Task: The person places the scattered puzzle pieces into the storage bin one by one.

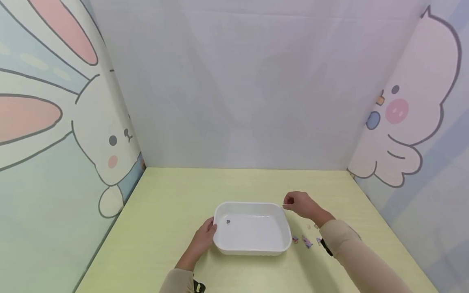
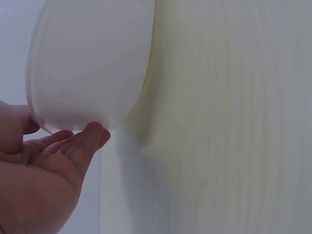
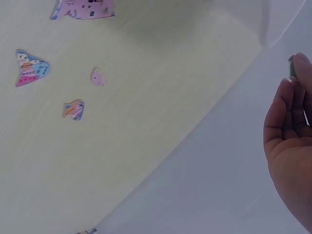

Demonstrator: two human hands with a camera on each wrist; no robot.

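A white rectangular tray (image 1: 253, 252) stands on the table, with one small printed piece (image 1: 228, 222) lying inside near its left end. My left hand (image 1: 203, 238) holds the tray's left side; in the left wrist view the thumb is at the rim and the fingers lie against the outer wall (image 2: 92, 73). Near the tray's far right corner, my right hand (image 1: 301, 204) pinches a tiny flat piece (image 3: 292, 69) with a green edge between thumb and fingertips, raised at about rim height. Its printed face is mostly hidden by the fingers.
Right of the tray, several irregular printed pieces lie on the table (image 1: 172, 203), including a larger purple piece (image 1: 307, 242), a triangular blue-and-pink piece (image 3: 32, 68), a small pink piece (image 3: 97, 77) and an orange-and-blue piece (image 3: 74, 110). Cartoon-printed side panels and a pale back curtain (image 1: 242, 89) surround the table.
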